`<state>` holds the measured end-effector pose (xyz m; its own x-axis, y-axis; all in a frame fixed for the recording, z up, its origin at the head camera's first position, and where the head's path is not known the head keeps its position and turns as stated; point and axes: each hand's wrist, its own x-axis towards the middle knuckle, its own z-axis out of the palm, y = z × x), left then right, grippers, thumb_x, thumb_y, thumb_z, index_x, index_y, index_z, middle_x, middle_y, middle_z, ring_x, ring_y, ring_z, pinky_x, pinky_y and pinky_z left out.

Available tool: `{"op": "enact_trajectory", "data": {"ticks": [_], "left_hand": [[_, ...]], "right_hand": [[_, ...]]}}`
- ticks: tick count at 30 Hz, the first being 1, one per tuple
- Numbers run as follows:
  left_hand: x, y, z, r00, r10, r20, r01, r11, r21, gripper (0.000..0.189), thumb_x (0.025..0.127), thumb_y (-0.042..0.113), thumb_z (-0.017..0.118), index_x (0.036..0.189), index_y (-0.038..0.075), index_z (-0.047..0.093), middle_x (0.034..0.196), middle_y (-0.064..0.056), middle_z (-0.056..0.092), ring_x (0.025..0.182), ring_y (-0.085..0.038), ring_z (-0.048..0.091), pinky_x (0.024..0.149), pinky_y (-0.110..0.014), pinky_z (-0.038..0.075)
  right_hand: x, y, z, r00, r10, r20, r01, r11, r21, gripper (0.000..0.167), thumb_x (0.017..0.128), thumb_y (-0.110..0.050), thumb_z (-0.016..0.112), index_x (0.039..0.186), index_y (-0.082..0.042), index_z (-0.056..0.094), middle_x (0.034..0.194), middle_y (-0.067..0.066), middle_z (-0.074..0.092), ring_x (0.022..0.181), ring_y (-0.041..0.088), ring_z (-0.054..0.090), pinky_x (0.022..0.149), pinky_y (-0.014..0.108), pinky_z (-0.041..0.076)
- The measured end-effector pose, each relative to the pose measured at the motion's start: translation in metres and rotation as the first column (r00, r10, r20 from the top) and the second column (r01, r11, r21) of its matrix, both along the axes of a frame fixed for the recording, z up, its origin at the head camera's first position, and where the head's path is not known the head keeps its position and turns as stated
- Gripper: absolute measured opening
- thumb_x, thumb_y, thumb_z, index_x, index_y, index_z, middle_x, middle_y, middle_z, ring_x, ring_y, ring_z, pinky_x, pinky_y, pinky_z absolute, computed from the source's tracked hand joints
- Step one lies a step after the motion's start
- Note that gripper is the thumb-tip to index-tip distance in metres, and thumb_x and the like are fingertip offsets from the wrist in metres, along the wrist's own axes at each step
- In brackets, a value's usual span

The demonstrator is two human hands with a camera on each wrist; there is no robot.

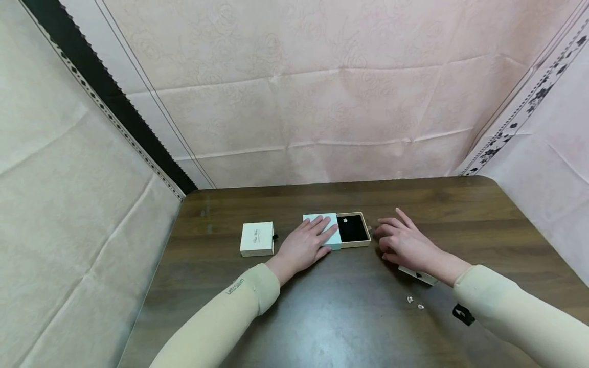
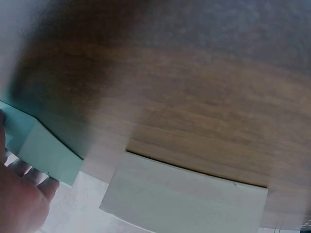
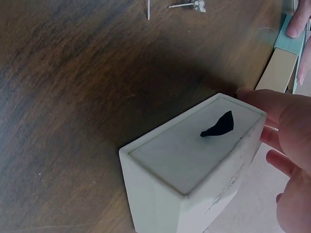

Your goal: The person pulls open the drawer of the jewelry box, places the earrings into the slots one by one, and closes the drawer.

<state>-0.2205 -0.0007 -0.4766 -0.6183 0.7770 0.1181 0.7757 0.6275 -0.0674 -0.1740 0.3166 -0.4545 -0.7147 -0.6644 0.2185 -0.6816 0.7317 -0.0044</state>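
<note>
My left hand (image 1: 306, 243) holds the light blue sleeve of a jewelry box (image 1: 337, 244), fingers over its top and thumb along its near side. The cream drawer (image 1: 369, 236) sticks out to the right, with a small shiny piece (image 1: 345, 221) on its black pad (image 1: 352, 231). Just right of the drawer, my right hand (image 1: 407, 245) hovers with loosely bent fingers and nothing in them. Beneath that hand stands a white box (image 3: 165, 150) with a black ribbon tab (image 3: 221, 126), partly hidden in the head view. Two small stud earrings (image 1: 410, 299) lie nearer me.
Another white box (image 1: 256, 239) with printed lettering lies left of my left hand, its black tab facing right. A small black item (image 1: 463, 314) shows beside my right sleeve. The wooden table (image 1: 207, 306) ends at pale cloth hangings (image 1: 322, 128) behind and at the sides.
</note>
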Motion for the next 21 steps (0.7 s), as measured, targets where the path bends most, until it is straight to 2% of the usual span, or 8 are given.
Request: {"op": "enact_trajectory", "data": {"ticks": [7,15,21], "left_hand": [[-0.0005,-0.0001,0.0001,1.0,0.0,-0.004,0.0,1.0,-0.007,0.06,0.112,0.043,0.054,0.167,0.021,0.041,0.17,-0.009,0.04,0.157,-0.026,0.039,0.127,-0.045,0.033],[-0.0001,0.0,0.0008,1.0,-0.003,-0.023,0.003,1.0,-0.002,0.06,0.112,0.043,0.056,0.165,0.02,0.044,0.169,-0.01,0.042,0.156,-0.027,0.041,0.126,-0.045,0.036],[0.0008,-0.0004,0.0013,1.0,0.007,-0.011,-0.007,1.0,-0.026,0.061,0.113,0.045,0.054,0.167,0.021,0.041,0.171,-0.009,0.039,0.158,-0.026,0.038,0.127,-0.044,0.033]], "right_hand": [[-0.0027,-0.0008,0.0003,0.999,0.029,-0.019,-0.029,0.999,0.023,0.037,0.073,-0.011,0.094,0.07,-0.025,0.061,0.116,0.01,0.072,0.131,0.045,0.058,0.119,0.074,0.024],[-0.0068,-0.0033,-0.0034,0.989,0.104,-0.108,-0.099,0.994,0.048,0.033,0.07,-0.004,0.085,0.066,-0.022,0.058,0.11,0.008,0.072,0.126,0.041,0.062,0.119,0.074,0.026],[-0.0072,-0.0032,-0.0018,0.986,0.107,-0.127,-0.1,0.993,0.063,0.035,0.068,-0.01,0.091,0.067,-0.023,0.058,0.11,0.008,0.073,0.125,0.04,0.063,0.117,0.075,0.028]]}}
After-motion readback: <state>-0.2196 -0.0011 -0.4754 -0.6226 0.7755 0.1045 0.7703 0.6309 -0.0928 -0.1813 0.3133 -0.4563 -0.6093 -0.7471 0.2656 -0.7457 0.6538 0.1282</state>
